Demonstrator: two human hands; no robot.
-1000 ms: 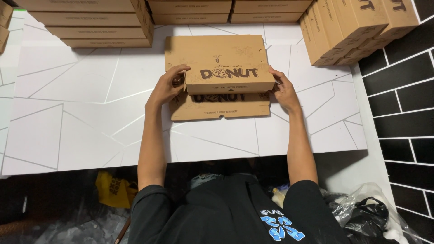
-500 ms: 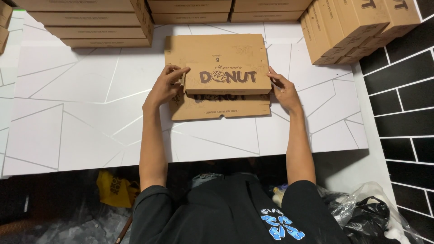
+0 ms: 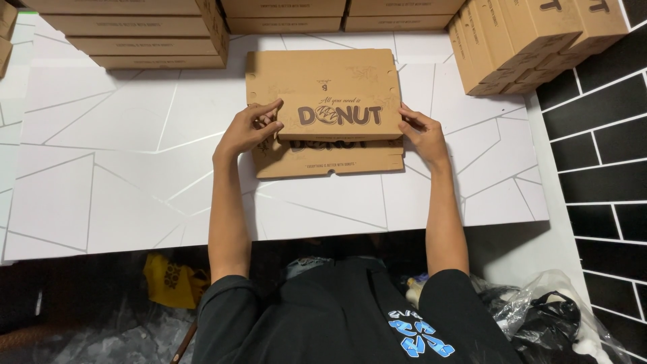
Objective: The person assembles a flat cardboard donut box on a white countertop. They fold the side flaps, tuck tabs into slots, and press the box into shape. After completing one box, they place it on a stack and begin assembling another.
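A: Head view: a flat brown cardboard box with a dark printed lid [image 3: 323, 94] lies on the white tabletop with grey line pattern [image 3: 101, 168], directly ahead of the person. Its long axis runs left to right, across the body.

B: Hand positions relative to that box?

A: The left hand [image 3: 248, 131] is at the box's left end, the right hand [image 3: 419, 131] at its right end. Both touch the near corners of the lid. The lid's front edge stands raised over the front flap [image 3: 328, 160], which lies flat on the near side.

B: State of the fingers?

A: Left fingers [image 3: 264, 113] are bent, pinching the lid's left edge against the thumb. Right fingers [image 3: 412, 120] are held together, pressed on the lid's right edge.

B: Which hand is nearer?

A: Neither; the box sits between them, evenly.

B: Surroundings?

A: Stacks of matching brown boxes [image 3: 135, 34] stand beyond the box on the far left, another row [image 3: 526, 40] to its far right beside a black tiled wall [image 3: 600, 135].
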